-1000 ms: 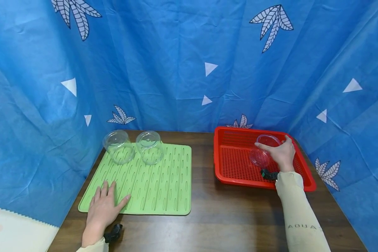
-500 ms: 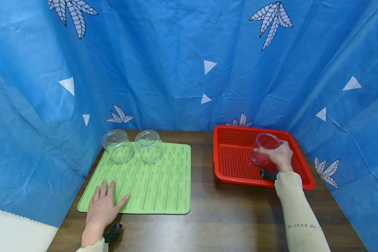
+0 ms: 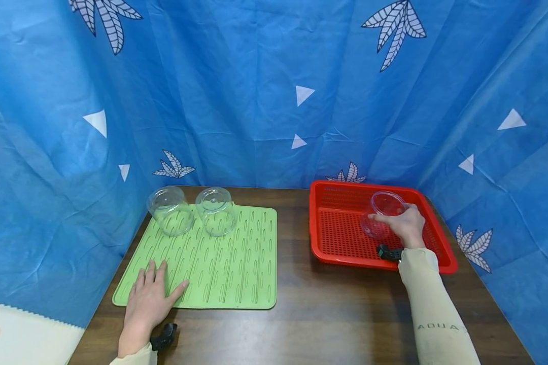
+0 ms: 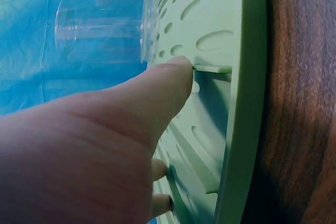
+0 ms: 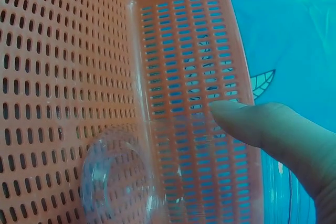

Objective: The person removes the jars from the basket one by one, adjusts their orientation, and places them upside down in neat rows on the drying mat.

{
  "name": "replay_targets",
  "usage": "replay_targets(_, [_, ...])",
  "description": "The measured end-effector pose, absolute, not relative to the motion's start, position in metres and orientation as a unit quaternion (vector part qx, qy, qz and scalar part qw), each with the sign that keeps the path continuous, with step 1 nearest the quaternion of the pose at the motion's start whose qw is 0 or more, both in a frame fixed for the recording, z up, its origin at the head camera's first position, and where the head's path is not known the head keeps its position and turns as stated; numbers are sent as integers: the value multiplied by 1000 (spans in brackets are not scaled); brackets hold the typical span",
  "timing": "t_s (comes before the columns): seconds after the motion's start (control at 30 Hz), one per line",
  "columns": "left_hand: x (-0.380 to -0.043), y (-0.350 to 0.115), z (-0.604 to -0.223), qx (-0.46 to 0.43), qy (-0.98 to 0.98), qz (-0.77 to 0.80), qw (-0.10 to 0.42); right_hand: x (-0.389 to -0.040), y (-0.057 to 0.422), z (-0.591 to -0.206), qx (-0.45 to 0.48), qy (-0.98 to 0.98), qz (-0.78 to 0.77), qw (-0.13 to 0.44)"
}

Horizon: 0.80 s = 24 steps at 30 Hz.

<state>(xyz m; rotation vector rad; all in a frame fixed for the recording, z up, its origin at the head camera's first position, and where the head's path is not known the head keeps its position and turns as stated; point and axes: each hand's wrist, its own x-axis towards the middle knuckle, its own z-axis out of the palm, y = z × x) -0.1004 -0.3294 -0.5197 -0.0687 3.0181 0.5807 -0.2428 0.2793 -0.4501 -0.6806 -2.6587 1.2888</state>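
Observation:
My right hand (image 3: 404, 226) reaches into the red plastic basket (image 3: 338, 259) and grips a clear plastic jar (image 3: 375, 229) by its side, just below the rim. That jar stands mouth up, its round base (image 5: 116, 182) over the basket floor in the right wrist view. The thumb (image 5: 262, 124) lies along the jar's wall; most other fingers are hidden. At the left, my left hand (image 3: 147, 299) rests palm down with fingers spread on the near left corner of a green draining mat (image 3: 237, 268). Two more clear jars, a left one (image 3: 175, 218) and a right one (image 3: 218, 215), stand mouth down at the mat's back.
Brown wooden table (image 3: 297, 304) shows between mat and basket. A blue patterned curtain (image 3: 255, 91) closes off the back and both sides. The basket's slotted side wall (image 5: 184, 51) rises around the jar.
My right hand has lowered its thumb and fingers onto the jar and closed around it, then held nearly still. The left hand and the two jars on the mat stay put.

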Motion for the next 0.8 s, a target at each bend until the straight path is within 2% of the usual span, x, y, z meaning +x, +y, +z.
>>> replay_targets(0.33, [-100, -329, -519, -22, 981, 189, 35, -241, 278, -443, -210, -880, 419, 78])
replay_targets(0.8, [-101, -329, -519, -21, 983, 180, 33, -230, 265, -410, -162, -885, 414, 139])
